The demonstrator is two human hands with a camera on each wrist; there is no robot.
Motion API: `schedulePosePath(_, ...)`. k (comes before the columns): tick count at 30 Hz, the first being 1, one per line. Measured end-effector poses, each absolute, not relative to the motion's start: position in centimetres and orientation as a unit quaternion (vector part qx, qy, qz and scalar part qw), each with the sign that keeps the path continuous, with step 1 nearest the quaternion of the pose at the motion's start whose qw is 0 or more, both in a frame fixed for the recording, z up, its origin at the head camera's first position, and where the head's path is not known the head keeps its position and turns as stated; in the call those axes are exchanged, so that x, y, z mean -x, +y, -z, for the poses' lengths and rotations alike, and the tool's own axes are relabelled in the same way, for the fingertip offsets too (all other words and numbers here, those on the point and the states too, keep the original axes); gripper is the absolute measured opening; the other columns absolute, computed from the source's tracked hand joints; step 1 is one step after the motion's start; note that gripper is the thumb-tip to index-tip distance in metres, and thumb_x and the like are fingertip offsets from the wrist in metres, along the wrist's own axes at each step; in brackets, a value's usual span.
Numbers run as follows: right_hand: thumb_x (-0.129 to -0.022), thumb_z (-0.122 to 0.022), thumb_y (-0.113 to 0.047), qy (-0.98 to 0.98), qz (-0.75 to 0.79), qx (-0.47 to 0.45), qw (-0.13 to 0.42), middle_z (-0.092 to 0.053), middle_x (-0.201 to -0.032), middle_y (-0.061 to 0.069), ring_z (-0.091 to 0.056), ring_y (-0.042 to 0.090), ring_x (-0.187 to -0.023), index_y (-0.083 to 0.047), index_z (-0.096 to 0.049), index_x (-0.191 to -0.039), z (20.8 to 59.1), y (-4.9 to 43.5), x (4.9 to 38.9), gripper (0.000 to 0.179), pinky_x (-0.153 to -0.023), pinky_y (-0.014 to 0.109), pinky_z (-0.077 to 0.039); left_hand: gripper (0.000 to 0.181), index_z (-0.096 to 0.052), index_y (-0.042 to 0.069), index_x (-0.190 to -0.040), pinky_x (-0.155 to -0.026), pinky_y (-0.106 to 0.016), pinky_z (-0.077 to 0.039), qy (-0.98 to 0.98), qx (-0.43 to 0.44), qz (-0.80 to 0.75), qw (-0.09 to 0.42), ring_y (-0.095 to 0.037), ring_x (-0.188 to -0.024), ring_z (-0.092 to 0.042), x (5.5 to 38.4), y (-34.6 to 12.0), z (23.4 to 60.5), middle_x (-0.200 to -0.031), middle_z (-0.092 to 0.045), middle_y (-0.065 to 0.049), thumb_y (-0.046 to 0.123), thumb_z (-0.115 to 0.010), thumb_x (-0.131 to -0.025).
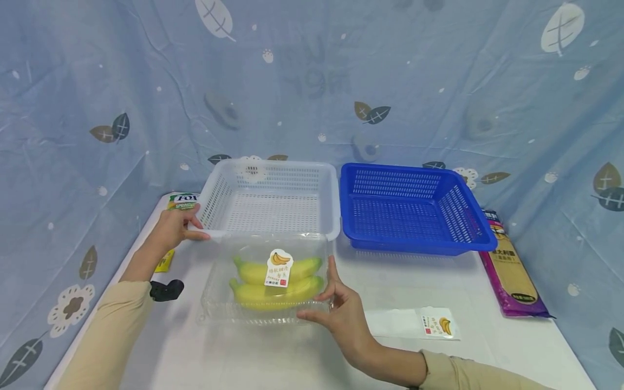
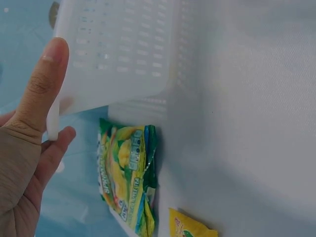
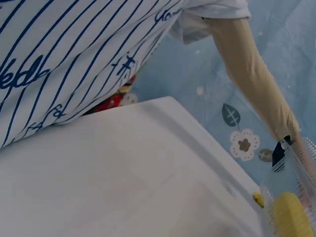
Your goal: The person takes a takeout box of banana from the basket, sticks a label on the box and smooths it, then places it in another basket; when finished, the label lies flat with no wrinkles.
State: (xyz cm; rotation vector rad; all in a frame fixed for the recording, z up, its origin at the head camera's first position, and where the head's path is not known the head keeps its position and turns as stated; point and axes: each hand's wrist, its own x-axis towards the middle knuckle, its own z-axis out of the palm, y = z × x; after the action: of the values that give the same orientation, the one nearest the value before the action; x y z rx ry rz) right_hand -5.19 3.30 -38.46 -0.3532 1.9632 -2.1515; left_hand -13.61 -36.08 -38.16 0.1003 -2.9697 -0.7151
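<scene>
My left hand [image 1: 175, 225] pinches the front-left corner of a white plastic basket [image 1: 273, 212]. In the left wrist view the thumb [image 2: 43, 81] lies over the basket's rim, with the other fingers on its far side. My right hand [image 1: 347, 319] grips the right side of a clear plastic box [image 1: 218, 290], thumb at the front edge. Inside the closed box lie two yellow bananas [image 1: 304, 291], under a white banana label [image 1: 279, 268] on the lid. The box is in front of the basket. My right hand itself does not show in the right wrist view.
To the right of the white basket is a blue basket [image 1: 395, 214], with a purple-and-yellow pasta bag [image 1: 512, 265] beside it. A label strip [image 1: 411, 323] lies on the table at right. A green-yellow candy bag [image 2: 126, 173] and a small yellow packet [image 2: 190, 226] lie at left. A patterned curtain [image 1: 292, 81] surrounds the table.
</scene>
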Motion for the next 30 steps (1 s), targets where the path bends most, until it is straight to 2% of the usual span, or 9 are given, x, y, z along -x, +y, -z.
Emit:
schedulePosePath(3,-0.066,-0.086,-0.003,0.662,0.733,0.118,0.103,-0.017,-0.157,0.009,-0.011,0.028,-0.144,0.008,-0.052,-0.079,37.8,3.2,5.5,0.038,-0.112,0.031,-0.015,0.064,-0.061,-0.008,-0.118,-0.067,-0.037,-0.042,-0.971,-0.035,0.233,0.043,-0.030,-0.089,-0.048,13.6,-36.0,38.1,-0.121,-0.058,-0.026,0.025,-0.084,-0.068)
schedulePosePath(6,-0.065,-0.085,-0.001,0.657,0.739,0.112,0.103,-0.018,-0.157,0.008,-0.011,0.027,-0.144,0.008,-0.051,-0.078,37.1,3.1,5.8,0.037,-0.113,0.036,-0.013,0.059,-0.064,-0.008,-0.113,-0.066,-0.036,-0.042,-0.971,-0.035,0.231,0.045,-0.029,-0.086,-0.048,13.6,-36.0,38.0,-0.126,-0.056,-0.027,0.024,-0.084,-0.068)
schedulePosePath(8,-0.065,-0.085,0.001,0.654,0.741,0.107,0.105,-0.018,-0.157,0.007,-0.011,0.025,-0.145,0.007,-0.051,-0.078,36.7,3.0,6.0,0.036,-0.115,0.038,-0.012,0.062,-0.062,-0.008,-0.117,-0.065,-0.035,-0.042,-0.971,-0.036,0.232,0.043,-0.028,-0.084,-0.048,13.6,-36.0,38.0,-0.124,-0.057,-0.027,0.024,-0.084,-0.068)
schedulePosePath(13,-0.066,-0.084,0.004,0.649,0.746,0.098,0.111,-0.017,-0.158,0.006,-0.010,0.021,-0.145,0.002,-0.053,-0.077,35.9,2.8,6.5,0.033,-0.114,0.035,-0.013,0.071,-0.056,-0.009,-0.124,-0.065,-0.034,-0.041,-0.969,-0.040,0.239,0.038,-0.027,-0.083,-0.047,13.6,-36.0,38.0,-0.117,-0.059,-0.025,0.023,-0.084,-0.067)
schedulePosePath(17,-0.066,-0.083,0.005,0.651,0.745,0.089,0.111,-0.017,-0.157,0.005,-0.011,0.019,-0.145,-0.001,-0.054,-0.076,35.3,2.6,6.8,0.031,-0.115,0.034,-0.013,0.061,-0.063,-0.008,-0.116,-0.063,-0.033,-0.040,-0.969,-0.031,0.241,0.043,-0.026,-0.079,-0.046,13.6,-36.1,38.0,-0.125,-0.056,-0.027,0.022,-0.085,-0.068)
schedulePosePath(22,-0.066,-0.083,0.007,0.656,0.742,0.087,0.105,-0.017,-0.157,0.007,-0.012,0.022,-0.145,-0.002,-0.055,-0.076,35.0,2.5,7.1,0.031,-0.116,0.039,-0.011,0.058,-0.064,-0.008,-0.113,-0.059,-0.030,-0.038,-0.968,-0.022,0.242,0.055,-0.024,-0.074,-0.044,13.5,-36.0,38.0,-0.119,-0.059,-0.026,0.021,-0.085,-0.067)
schedulePosePath(25,-0.067,-0.082,0.007,0.656,0.742,0.087,0.105,-0.017,-0.158,0.006,-0.011,0.024,-0.145,0.000,-0.055,-0.077,34.8,2.4,7.3,0.030,-0.116,0.042,-0.010,0.047,-0.069,-0.006,-0.103,-0.057,-0.029,-0.036,-0.970,-0.014,0.235,0.067,-0.022,-0.070,-0.042,13.4,-35.9,37.9,-0.124,-0.058,-0.026,0.019,-0.085,-0.066)
schedulePosePath(28,-0.067,-0.081,0.008,0.656,0.743,0.081,0.106,-0.018,-0.157,0.004,-0.012,0.022,-0.145,-0.001,-0.055,-0.077,34.6,2.2,7.6,0.029,-0.116,0.041,-0.011,0.035,-0.072,-0.004,-0.090,-0.056,-0.029,-0.035,-0.970,-0.008,0.231,0.075,-0.022,-0.067,-0.041,13.3,-35.8,37.9,-0.132,-0.050,-0.030,0.018,-0.085,-0.066)
schedulePosePath(30,-0.068,-0.081,0.008,0.659,0.741,0.080,0.105,-0.018,-0.158,0.004,-0.011,0.022,-0.145,-0.002,-0.056,-0.078,34.4,2.2,7.8,0.029,-0.116,0.042,-0.011,0.035,-0.072,-0.004,-0.089,-0.056,-0.029,-0.035,-0.969,-0.009,0.233,0.074,-0.023,-0.069,-0.042,13.3,-35.8,37.8,-0.132,-0.050,-0.031,0.018,-0.085,-0.066)
